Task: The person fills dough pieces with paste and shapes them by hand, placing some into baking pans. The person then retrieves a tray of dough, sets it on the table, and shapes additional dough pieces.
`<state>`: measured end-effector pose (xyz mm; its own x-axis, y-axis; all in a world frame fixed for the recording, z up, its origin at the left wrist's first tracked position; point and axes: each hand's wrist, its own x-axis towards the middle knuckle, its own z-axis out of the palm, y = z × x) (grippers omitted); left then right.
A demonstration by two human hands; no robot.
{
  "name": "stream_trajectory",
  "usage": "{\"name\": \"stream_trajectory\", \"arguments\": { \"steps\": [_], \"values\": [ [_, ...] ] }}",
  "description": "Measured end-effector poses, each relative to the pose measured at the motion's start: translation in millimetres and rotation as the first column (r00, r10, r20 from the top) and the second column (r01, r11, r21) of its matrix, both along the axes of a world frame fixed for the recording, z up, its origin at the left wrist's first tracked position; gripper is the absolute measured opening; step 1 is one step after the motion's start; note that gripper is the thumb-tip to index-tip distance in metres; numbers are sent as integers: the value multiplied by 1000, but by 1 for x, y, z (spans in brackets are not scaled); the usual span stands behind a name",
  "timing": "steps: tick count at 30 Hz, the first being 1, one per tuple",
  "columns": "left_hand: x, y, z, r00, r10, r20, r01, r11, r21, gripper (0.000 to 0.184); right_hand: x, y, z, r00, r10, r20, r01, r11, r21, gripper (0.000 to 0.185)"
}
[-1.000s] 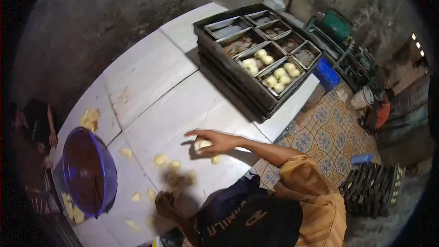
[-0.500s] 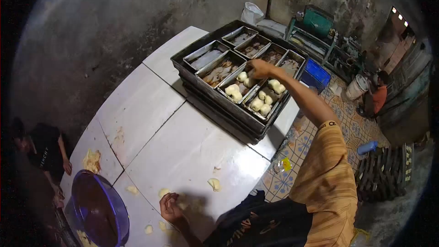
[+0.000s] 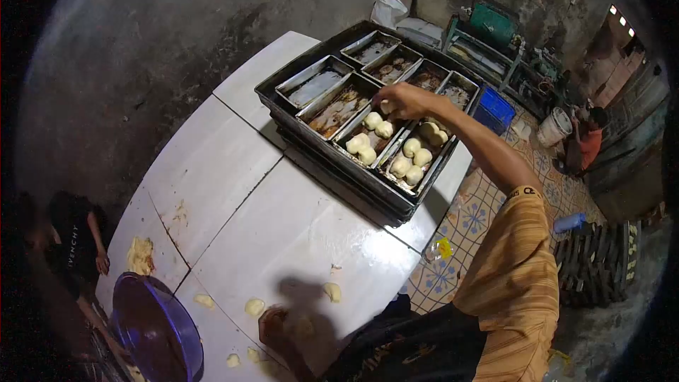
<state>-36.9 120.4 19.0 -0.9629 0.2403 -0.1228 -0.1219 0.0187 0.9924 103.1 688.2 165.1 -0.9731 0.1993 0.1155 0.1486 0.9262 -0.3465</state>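
Note:
My right hand [image 3: 407, 101] is closed over a narrow metal loaf pan, fingertips pinching a pale dough piece [image 3: 386, 107]. Below it, in the same pan, lie dough balls [image 3: 378, 124] and another pair [image 3: 361, 147] at the near end. The neighbouring loaf pan holds several dough balls [image 3: 410, 159], partly covered by my wrist. Low over the white table [image 3: 283, 219], my left hand [image 3: 274, 327] is in shadow, its fingers hard to make out. A dough piece [image 3: 254, 307] lies just beside it, with another [image 3: 332, 292] to the right.
A large black tray [image 3: 332, 170] holds the loaf pans. A purple basin [image 3: 191, 332] stands at the table's left edge, near a person in a dark shirt [image 3: 74, 233]. Another person [image 3: 587, 148] sits by a white bucket [image 3: 554, 126]. A blue crate [image 3: 494, 110] is behind the tray.
My right hand has shifted slightly left and up along the pan, and a dough piece now shows at its fingertips. My left hand has moved slightly right. The camera view has shifted a little.

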Motion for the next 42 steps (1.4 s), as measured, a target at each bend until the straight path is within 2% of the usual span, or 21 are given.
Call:
{"name": "stream_trajectory", "arguments": {
  "steps": [3, 6, 9, 11, 13, 14, 17, 18, 19, 21, 22, 23, 25, 27, 29, 31, 33, 37, 38, 39, 42],
  "values": [
    [1, -1, -2, 1000, 1, 8, -1, 1000, -2, 16, 2, -2, -2, 1000, 12, -19, -14, 997, -70, 49],
    [1, 1, -2, 1000, 6, 14, -6, 1000, 7, 16, 7, -3, 4, 995, -6, 96, 8, 1000, -18, 45],
    [3, -1, -3, 1000, 8, 11, -8, 1000, 12, 16, 7, -3, 2, 999, 17, -46, -14, 998, 60, 46],
    [4, -5, -4, 1000, 13, 12, -13, 1000, 15, 16, 7, -16, 12, 999, -46, -8, 46, 995, 90, 48],
    [5, -8, -5, 1000, 20, 17, -21, 999, 30, 16, 5, -15, 11, 993, -88, 79, 80, 992, 96, 51],
    [6, -9, -6, 1000, 22, 20, -23, 999, 28, 16, 4, -14, 8, 939, -199, 280, 171, 978, 119, 56],
    [10, -17, -6, 1000, 25, 18, -25, 999, 36, 16, -4, -13, -8, 947, -195, 254, 179, 980, 82, 59],
    [11, -19, -7, 1000, 24, 19, -24, 999, 28, 15, -9, -11, -4, 901, -201, 383, 163, 978, 130, 58],
    [11, -21, -7, 1000, 24, 19, -25, 999, 28, 15, -9, -13, -3, 903, -196, 382, 159, 979, 128, 58],
    [12, -27, -7, 999, 35, 18, -35, 999, 36, 15, -7, -18, 8, 991, -48, 126, 37, 996, 86, 51],
    [12, -29, -7, 999, 38, 20, -38, 999, 32, 15, -12, -33, 31, 910, -231, 343, 148, 957, 250, 38],
    [13, -31, -8, 999, 42, 24, -43, 999, 31, 15, -12, -23, 16, 909, -226, 350, 144, 958, 246, 38],
    [16, -36, -9, 999, 40, 31, -41, 998, 37, 15, -4, 10, -27, 997, -69, 27, 61, 970, 234, 28],
    [17, -38, -10, 999, 36, 34, -37, 999, 40, 15, 1, 7, -32, 994, -49, 93, 18, 950, 313, 31],
    [17, -40, -10, 998, 43, 34, -44, 998, 45, 15, 1, -12, -17, 970, -211, 124, 200, 975, 93, 47],
    [17, -40, -9, 999, 39, 37, -41, 998, 56, 15, 3, -28, 4, 975, -210, 75, 205, 977, 65, 52],
    [18, -39, -9, 999, 28, 42, -31, 997, 71, 15, 0, -28, 5, 953, -276, -123, 299, 922, 248, 51],
    [15, -40, -7, 999, 20, 27, -21, 998, 55, 15, -22, -51, -10, 954, -265, 139, 241, 956, 164, 40],
    [15, -41, -7, 1000, 23, 12, -23, 999, 35, 15, -27, -59, -14, 920, -362, 148, 323, 917, 234, 37],
    [14, -41, -6, 1000, 23, -1, -23, 999, 22, 15, -27, -63, -15, 924, -354, 142, 318, 921, 226, 37],
    [12, -41, -4, 999, 37, -22, -37, 999, -7, 15, -29, -63, -8, 919, -393, -32, 393, 919, -10, 29]
  ]
}}
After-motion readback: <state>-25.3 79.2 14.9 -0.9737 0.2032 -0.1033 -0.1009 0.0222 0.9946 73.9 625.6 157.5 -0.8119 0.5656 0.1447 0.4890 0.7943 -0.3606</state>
